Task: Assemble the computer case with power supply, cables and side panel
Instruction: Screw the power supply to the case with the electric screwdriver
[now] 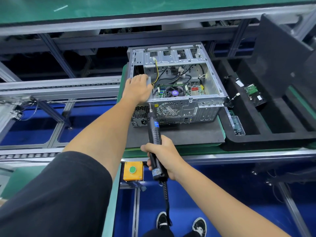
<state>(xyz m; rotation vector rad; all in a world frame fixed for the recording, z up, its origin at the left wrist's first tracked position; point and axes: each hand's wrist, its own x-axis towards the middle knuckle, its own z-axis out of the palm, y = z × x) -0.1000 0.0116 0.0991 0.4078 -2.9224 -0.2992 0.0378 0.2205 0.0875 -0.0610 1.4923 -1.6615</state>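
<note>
Case [181, 86] lies on its side, open face up, on a dark pad [179, 134] that sits on a green-edged surface [171, 149]. Its rear panel, with a round fan grille [168, 109] and a row of ports, faces the person. Inside, a board with a fan [174, 93] lies low in the case, and black and yellow cables [172, 76] run over it.

Left hand [137, 88] lies flat, palm down, on the power supply [148, 81] at the near left corner of the case, fingers straight and pressing on the grey top. The supply's vented back and socket [143, 122] show in the rear panel just below that hand.

Right hand [162, 156] is wrapped round the black body of an electric screwdriver [154, 135], fingers curled tight about it. The tool slants up and away from the person, and its bit [150, 106] meets the rear panel beside the fan grille, just under the left wrist. A coiled cord [166, 197] hangs from the tool's butt toward the floor.

Right of the case, a black foam tray [273, 134] holds a small green board [251, 89], a black part with a wire, and a clear box of screws [238, 125]. A dark panel [280, 53] leans at the far right. A yellow box with a green button [133, 170] is fixed to the near rail. Two black-and-white shoes [199, 226] show at the bottom.
</note>
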